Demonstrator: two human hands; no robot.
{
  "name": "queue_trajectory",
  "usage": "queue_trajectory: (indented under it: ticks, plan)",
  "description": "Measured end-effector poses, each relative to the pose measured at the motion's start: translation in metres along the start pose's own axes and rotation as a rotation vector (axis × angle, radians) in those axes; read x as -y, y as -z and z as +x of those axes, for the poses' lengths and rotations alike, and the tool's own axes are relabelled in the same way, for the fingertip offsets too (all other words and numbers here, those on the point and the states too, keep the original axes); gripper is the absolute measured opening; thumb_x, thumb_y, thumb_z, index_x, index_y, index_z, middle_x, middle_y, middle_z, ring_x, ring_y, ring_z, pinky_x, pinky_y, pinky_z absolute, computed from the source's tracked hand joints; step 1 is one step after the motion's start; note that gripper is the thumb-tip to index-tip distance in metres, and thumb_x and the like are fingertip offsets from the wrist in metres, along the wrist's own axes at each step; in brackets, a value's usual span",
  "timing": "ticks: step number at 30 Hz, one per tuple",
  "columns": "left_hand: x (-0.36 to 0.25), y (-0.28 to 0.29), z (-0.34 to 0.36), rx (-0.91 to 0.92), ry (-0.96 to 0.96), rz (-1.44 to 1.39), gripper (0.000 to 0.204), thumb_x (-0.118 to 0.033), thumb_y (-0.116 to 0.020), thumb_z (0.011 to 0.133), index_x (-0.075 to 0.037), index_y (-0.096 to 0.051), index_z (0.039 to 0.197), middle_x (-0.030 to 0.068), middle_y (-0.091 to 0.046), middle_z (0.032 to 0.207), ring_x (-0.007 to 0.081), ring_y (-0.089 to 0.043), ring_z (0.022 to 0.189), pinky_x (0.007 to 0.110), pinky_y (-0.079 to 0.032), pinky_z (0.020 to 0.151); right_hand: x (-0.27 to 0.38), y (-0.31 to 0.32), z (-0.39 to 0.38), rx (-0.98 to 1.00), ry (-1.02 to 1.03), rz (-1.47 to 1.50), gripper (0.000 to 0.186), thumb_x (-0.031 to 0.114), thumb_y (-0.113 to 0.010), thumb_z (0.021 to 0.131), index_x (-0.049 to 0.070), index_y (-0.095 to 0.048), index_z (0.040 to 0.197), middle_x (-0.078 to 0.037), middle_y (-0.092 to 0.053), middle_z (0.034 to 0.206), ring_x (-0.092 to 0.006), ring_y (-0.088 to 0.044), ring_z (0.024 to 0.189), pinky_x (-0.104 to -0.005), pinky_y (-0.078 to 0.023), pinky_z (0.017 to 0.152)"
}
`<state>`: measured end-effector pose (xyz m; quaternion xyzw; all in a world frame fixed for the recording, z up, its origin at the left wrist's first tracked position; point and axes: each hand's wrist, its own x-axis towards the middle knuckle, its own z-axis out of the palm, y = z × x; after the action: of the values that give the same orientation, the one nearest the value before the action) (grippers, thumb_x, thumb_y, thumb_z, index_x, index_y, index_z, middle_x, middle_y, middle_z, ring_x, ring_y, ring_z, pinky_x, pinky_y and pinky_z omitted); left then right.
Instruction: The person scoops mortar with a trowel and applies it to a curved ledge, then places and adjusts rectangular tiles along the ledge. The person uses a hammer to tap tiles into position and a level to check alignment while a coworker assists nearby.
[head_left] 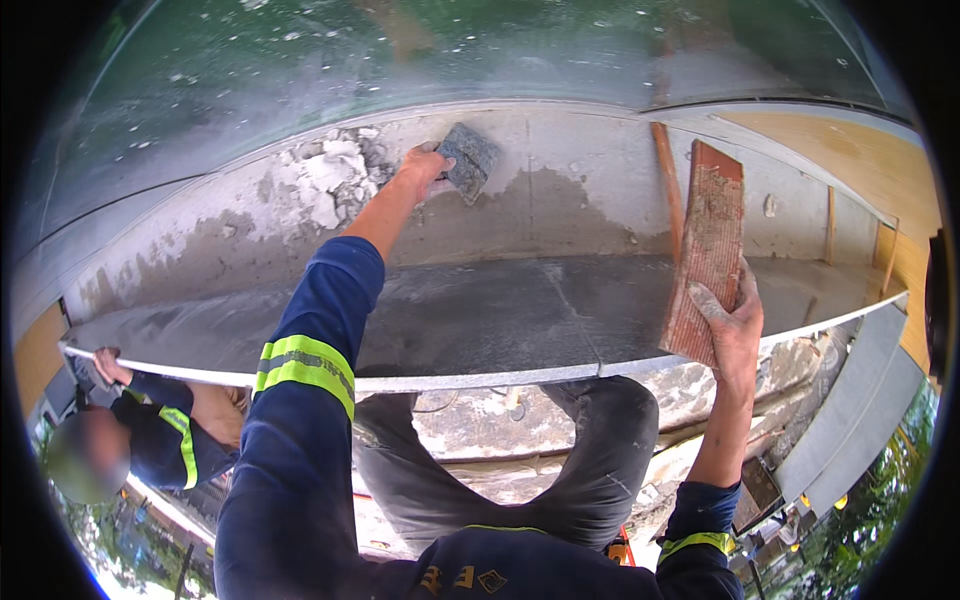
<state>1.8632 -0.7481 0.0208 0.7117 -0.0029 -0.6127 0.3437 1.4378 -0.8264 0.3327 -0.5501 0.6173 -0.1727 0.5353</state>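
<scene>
My left hand [430, 167] grips a dark, rough grey square piece [472, 157] against the pale wall [560, 150], just right of a crumbled white patch of plaster or mortar [335, 185]. My right hand [728, 320] is closed round a long reddish-brown board [705, 240] with a ridged, dusty face, held upright above the front of a dark grey ledge [480, 310]. The lower part of the wall has a darker, damp-looking grey band.
A person [175, 430] in dark blue with reflective stripes is below the ledge at left, a hand [112, 365] at its edge. A thin wooden stick [668, 180] leans on the wall. Yellow panels [840, 150] border the right; my legs are under the ledge.
</scene>
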Motion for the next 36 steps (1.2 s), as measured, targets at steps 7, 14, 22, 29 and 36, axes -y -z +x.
queue_trajectory:
  ticks: [7,14,22,29,36]
  plan:
    - [0.016,0.115,-0.04,-0.227,-0.067,0.383,0.063,-0.013,-0.08,0.092,-0.011,-0.061,0.153,0.0133,-0.073,0.133,0.0261,-0.072,0.115,0.042,-0.063,0.089,0.003,-0.001,0.005,-0.003,-0.058,0.002,0.074,0.003,-0.081,0.093,-0.012,-0.045,0.156,-0.016,-0.068,0.137,-0.0187,-0.068,0.119,-0.0333,-0.055,0.104]
    - [-0.018,0.209,-0.139,-0.286,-0.309,0.973,0.058,-0.027,-0.077,0.086,-0.018,-0.07,0.143,0.0221,-0.079,0.116,0.0344,-0.077,0.108,0.045,-0.06,0.094,-0.01,0.055,-0.06,-0.216,-0.063,0.402,0.056,0.021,-0.076,0.103,-0.006,-0.055,0.147,-0.008,-0.074,0.113,-0.0134,-0.073,0.089,-0.0265,-0.061,0.074]
    - [-0.092,0.185,-0.331,-0.11,-1.214,1.263,0.052,-0.009,-0.077,0.091,-0.018,-0.069,0.142,0.0206,-0.076,0.125,0.0446,-0.071,0.116,0.048,-0.055,0.103,-0.073,0.068,-0.336,-0.921,0.025,0.64,0.04,0.043,-0.072,0.105,0.008,-0.063,0.122,-0.002,-0.066,0.088,-0.012,-0.06,0.065,-0.0274,-0.049,0.05]
    - [-0.108,0.097,-0.511,0.285,-1.169,0.809,0.051,0.002,-0.069,0.099,0.002,-0.06,0.15,0.0169,-0.074,0.135,0.0242,-0.072,0.117,0.034,-0.054,0.103,-0.133,-0.01,-0.637,-0.941,-0.373,0.877,0.049,0.038,-0.077,0.102,-0.004,-0.066,0.126,-0.006,-0.074,0.096,-0.0112,-0.071,0.073,-0.0295,-0.059,0.062]
    - [-0.026,0.016,-0.606,0.508,-0.706,0.561,0.06,0.004,-0.068,0.101,0.004,-0.05,0.158,0.0129,-0.071,0.127,0.0143,-0.068,0.106,0.029,-0.056,0.093,-0.229,-0.07,-0.781,-1.223,-0.745,1.302,0.045,0.049,-0.078,0.097,0.008,-0.073,0.114,-0.004,-0.076,0.091,-0.0172,-0.07,0.068,-0.0309,-0.055,0.055]
